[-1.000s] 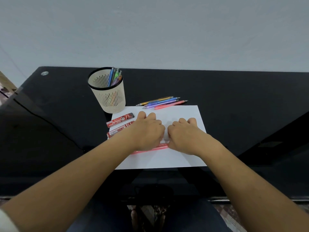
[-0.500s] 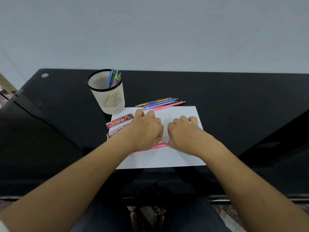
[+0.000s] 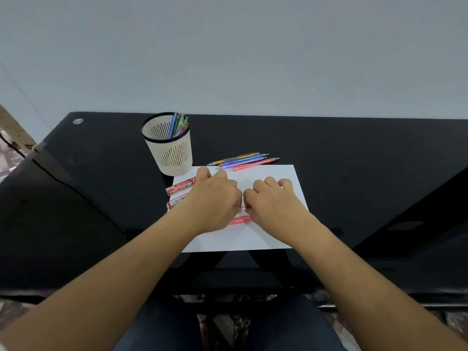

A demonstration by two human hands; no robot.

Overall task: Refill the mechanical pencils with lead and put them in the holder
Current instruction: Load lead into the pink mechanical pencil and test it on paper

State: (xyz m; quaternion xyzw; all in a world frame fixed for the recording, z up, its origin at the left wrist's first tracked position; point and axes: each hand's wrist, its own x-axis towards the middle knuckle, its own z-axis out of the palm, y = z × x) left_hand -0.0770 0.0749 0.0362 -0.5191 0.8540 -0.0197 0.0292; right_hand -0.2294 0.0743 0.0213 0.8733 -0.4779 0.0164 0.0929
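Pink pencil: at the near edge of both hands, long axis left-right, equally close to each
Left hand: fingers curled, knuckles up; cannot tell what it pinches
Right hand: likewise, almost touching the left
Holder: beyond the left hand

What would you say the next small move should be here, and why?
Probably draw the thin lead clear and bring it to the pink pencil. The lead spans the gap between the left hand and right hand, though how it is gripped is hidden. The pencil lies on the paper just below them, not yet in the holder.
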